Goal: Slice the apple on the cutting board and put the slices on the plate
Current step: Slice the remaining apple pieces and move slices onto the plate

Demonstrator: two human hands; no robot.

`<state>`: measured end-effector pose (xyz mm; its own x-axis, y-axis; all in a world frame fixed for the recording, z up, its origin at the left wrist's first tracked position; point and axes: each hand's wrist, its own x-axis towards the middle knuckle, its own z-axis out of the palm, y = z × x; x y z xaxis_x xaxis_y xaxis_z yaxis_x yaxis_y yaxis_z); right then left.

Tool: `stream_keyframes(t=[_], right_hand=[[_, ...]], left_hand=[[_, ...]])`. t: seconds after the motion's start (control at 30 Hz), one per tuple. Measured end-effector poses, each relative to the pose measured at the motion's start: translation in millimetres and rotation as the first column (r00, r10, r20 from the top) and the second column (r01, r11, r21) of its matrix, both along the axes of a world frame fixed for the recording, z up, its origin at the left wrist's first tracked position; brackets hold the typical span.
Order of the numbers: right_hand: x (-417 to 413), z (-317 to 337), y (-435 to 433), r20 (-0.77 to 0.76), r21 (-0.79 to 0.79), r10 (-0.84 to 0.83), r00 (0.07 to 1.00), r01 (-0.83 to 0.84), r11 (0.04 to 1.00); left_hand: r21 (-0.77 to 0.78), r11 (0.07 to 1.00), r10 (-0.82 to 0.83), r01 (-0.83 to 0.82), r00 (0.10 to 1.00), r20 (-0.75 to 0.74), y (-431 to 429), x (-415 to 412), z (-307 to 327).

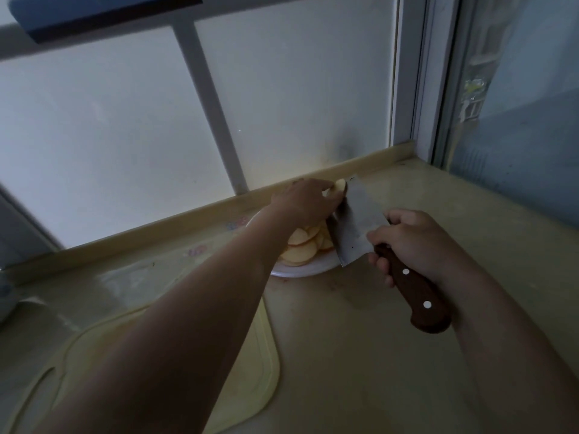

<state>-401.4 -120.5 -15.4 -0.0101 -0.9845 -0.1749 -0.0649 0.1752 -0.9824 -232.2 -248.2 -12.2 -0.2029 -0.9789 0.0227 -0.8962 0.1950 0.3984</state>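
My right hand (410, 242) grips the brown wooden handle of a cleaver (357, 223), whose wide steel blade is held over the right side of the white plate (300, 269). Pale apple slices (434, 187) lie against the far end of the blade, and my left hand (305, 200) touches them with its fingers. Several round apple slices (302, 245) with red skin edges are piled on the plate, partly hidden by my left forearm. The yellow cutting board (263, 380) lies at the lower left, mostly under my left arm, with no apple showing on it.
The yellowish counter (360, 339) runs back to a low raised edge under a frosted window (125, 120). A window frame post (416, 73) stands at the right corner. A pale object (6, 299) sits at the far left edge.
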Motion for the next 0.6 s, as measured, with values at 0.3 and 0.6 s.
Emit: stream_keyframes(t=[0.3, 0.6], right_hand=[[-4.0, -2.2, 0.3, 0.034, -0.012, -0.047, 0.998, 0.047, 0.999], [-6.9, -1.6, -0.8, 0.066, -0.030, -0.059, 0.996, 0.061, 0.998]], left_hand=[[-0.051, 0.998, -0.023, 0.029, 0.992, 0.120, 11.6, -7.0, 2.1], [-0.036, 0.999, -0.012, 0.014, 0.999, 0.045, 12.6, -4.8, 3.8]])
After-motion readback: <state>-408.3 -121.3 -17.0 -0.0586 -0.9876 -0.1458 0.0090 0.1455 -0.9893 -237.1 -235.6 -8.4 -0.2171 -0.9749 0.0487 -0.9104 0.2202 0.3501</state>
